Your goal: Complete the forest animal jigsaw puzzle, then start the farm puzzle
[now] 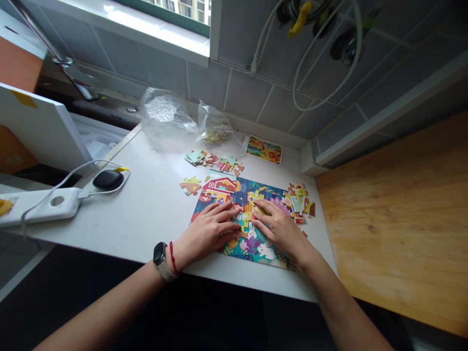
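Note:
On the white counter lies a colourful jigsaw puzzle (252, 246) with a red barn, rabbits and purple plants, loose pieces lying over its middle. My left hand (210, 226) rests on its left half, open, fingers stretched toward the centre. Over the right half, my right hand (280, 224) touches yellow puzzle pieces (250, 207) near the middle with its fingertips. Its fingers are bent and apart; what lies under the palm is hidden. Loose puzzle pieces (302, 199) are heaped along the right edge. More pieces (228, 165) lie behind the puzzle, and a few pieces (190, 185) sit at its left.
Clear plastic bags (166, 119) and a small picture card (263, 149) are at the back, by the tiled wall. A power strip (54, 204) with a black plug (108, 180) and a white cable lies left. A wooden board (395, 214) borders the right side.

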A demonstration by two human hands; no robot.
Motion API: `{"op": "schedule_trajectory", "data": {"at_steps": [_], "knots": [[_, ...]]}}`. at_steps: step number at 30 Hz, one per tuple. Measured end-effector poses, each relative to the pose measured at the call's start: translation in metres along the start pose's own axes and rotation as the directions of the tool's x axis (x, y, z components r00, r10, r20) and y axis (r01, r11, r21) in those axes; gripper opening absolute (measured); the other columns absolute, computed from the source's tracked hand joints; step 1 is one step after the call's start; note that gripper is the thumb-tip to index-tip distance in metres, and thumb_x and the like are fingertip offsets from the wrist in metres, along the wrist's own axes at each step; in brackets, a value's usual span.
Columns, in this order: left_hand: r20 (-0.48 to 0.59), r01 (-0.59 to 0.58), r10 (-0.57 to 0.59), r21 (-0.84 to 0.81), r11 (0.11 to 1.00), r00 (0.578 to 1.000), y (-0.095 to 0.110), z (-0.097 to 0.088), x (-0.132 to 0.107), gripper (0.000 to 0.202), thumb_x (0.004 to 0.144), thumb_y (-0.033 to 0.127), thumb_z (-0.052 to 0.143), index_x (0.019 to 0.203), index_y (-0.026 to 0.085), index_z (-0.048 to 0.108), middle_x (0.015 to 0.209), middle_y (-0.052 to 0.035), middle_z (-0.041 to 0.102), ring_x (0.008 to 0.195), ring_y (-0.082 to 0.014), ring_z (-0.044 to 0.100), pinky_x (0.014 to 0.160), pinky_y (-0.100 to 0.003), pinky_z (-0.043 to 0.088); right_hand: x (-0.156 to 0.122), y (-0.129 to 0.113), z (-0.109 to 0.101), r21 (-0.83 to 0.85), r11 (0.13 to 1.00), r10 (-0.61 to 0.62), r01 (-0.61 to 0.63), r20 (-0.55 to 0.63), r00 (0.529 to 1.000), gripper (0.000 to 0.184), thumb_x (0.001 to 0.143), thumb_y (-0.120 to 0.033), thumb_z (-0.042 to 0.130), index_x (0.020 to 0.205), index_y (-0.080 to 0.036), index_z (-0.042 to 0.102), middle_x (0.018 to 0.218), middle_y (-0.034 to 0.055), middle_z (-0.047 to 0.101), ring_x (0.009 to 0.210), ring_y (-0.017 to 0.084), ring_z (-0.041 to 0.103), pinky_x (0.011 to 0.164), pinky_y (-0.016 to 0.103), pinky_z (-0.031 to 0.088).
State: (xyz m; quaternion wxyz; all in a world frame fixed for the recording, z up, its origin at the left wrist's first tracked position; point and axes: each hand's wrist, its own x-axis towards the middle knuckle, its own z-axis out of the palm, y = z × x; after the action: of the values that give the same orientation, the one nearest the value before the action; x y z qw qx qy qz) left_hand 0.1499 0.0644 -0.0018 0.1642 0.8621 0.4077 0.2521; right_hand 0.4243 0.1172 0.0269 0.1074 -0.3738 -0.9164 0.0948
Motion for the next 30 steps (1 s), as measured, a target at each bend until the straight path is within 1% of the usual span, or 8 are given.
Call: {"op": "schedule_trajectory", "data": {"at_steps": [6, 12, 16, 18, 21, 24, 27, 30], "knots": [[0.022, 0.009, -0.009, -0.009, 1.000, 1.000, -0.003, 0.002, 0.001, 0.023, 0.106, 0.039, 0.064, 0.123, 0.032, 0.078, 0.153, -0.0020, 0.064, 0.151, -0.0307, 0.051, 0.123, -0.052, 0.043, -0.016, 0.001, 0.014, 0.090, 0.995, 0.053, -0.043, -0.108, 0.993, 0.032, 0.107, -0.029, 0.058, 0.132, -0.025, 0.077, 0.154, 0.0111, 0.064, 0.145, 0.031, 0.059, 0.121, 0.056, 0.050], [0.088, -0.001, 0.001, 0.003, 1.000, 0.996, -0.002, -0.005, 0.007, 0.021, 0.105, 0.033, 0.065, 0.120, 0.030, 0.079, 0.152, -0.0033, 0.065, 0.150, -0.0342, 0.051, 0.122, -0.056, 0.045, -0.030, -0.003, 0.015, 0.067, 0.997, 0.051, -0.043, -0.124, 0.991, 0.036, 0.106, -0.033, 0.061, 0.139, -0.025, 0.074, 0.152, 0.0131, 0.065, 0.143, 0.032, 0.060, 0.119, 0.058, 0.051], [0.083, -0.002, 0.002, 0.005, 1.000, 0.997, 0.002, -0.010, 0.002, 0.024, 0.107, 0.033, 0.060, 0.124, 0.027, 0.076, 0.160, -0.0059, 0.057, 0.155, -0.0341, 0.046, 0.125, -0.057, 0.043, -0.040, -0.005, 0.012, 0.062, 0.997, 0.063, -0.055, -0.134, 0.989, 0.031, 0.104, -0.034, 0.064, 0.131, -0.029, 0.079, 0.151, 0.0112, 0.065, 0.143, 0.034, 0.059, 0.118, 0.060, 0.051], [0.053, 0.006, -0.007, 0.015, 1.000, 0.999, 0.005, -0.015, -0.010, 0.028, 0.108, 0.035, 0.060, 0.132, 0.027, 0.072, 0.162, -0.0063, 0.054, 0.157, -0.0340, 0.042, 0.125, -0.057, 0.044, -0.047, -0.004, 0.010, 0.062, 0.996, 0.069, -0.060, -0.147, 0.987, 0.030, 0.103, -0.035, 0.065, 0.129, -0.028, 0.080, 0.151, 0.0118, 0.065, 0.142, 0.035, 0.058, 0.117, 0.060, 0.052], [-0.015, 0.050, -0.049, 0.061, 0.997, 0.999, 0.004, -0.023, -0.041, 0.036, 0.108, 0.037, 0.059, 0.142, 0.030, 0.065, 0.162, -0.0055, 0.055, 0.158, -0.0351, 0.039, 0.120, -0.058, 0.049, -0.059, -0.002, 0.007, 0.056, 0.990, 0.137, -0.129, -0.195, 0.971, 0.037, 0.103, -0.037, 0.065, 0.138, -0.026, 0.074, 0.149, 0.0128, 0.066, 0.142, 0.035, 0.058, 0.117, 0.060, 0.053], [-0.093, 0.121, -0.111, 0.113, 0.986, 0.989, -0.004, -0.032, -0.076, 0.039, 0.106, 0.043, 0.061, 0.143, 0.028, 0.065, 0.160, -0.0084, 0.056, 0.157, -0.0374, 0.042, 0.117, -0.058, 0.051, -0.068, -0.001, 0.006, 0.074, 0.974, 0.225, -0.213, -0.240, 0.944, 0.043, 0.102, -0.041, 0.068, 0.141, -0.026, 0.071, 0.145, 0.0123, 0.068, 0.141, 0.036, 0.058, 0.117, 0.062, 0.052], [-0.077, 0.140, -0.131, 0.140, 0.980, 0.988, -0.013, -0.037, -0.100, 0.042, 0.106, 0.044, 0.061, 0.145, 0.029, 0.063, 0.162, -0.0081, 0.054, 0.156, -0.0369, 0.043, 0.119, -0.058, 0.050, -0.070, -0.004, 0.004, 0.099, 0.968, 0.250, -0.232, -0.260, 0.933, 0.040, 0.101, -0.043, 0.068, 0.137, -0.027, 0.074, 0.143, 0.0116, 0.070, 0.140, 0.035, 0.059, 0.117, 0.063, 0.051], [-0.054, 0.136, -0.130, 0.138, 0.981, 0.990, -0.017, -0.040, -0.107, 0.038, 0.108, 0.042, 0.058, 0.144, 0.030, 0.064, 0.164, -0.0076, 0.053, 0.154, -0.0353, 0.047, 0.120, -0.058, 0.050, -0.063, -0.013, 0.003, 0.091, 0.976, 0.213, -0.196, -0.244, 0.946, 0.037, 0.102, -0.041, 0.066, 0.135, -0.027, 0.075, 0.143, 0.0114, 0.070, 0.140, 0.035, 0.059, 0.117, 0.062, 0.052]]}}
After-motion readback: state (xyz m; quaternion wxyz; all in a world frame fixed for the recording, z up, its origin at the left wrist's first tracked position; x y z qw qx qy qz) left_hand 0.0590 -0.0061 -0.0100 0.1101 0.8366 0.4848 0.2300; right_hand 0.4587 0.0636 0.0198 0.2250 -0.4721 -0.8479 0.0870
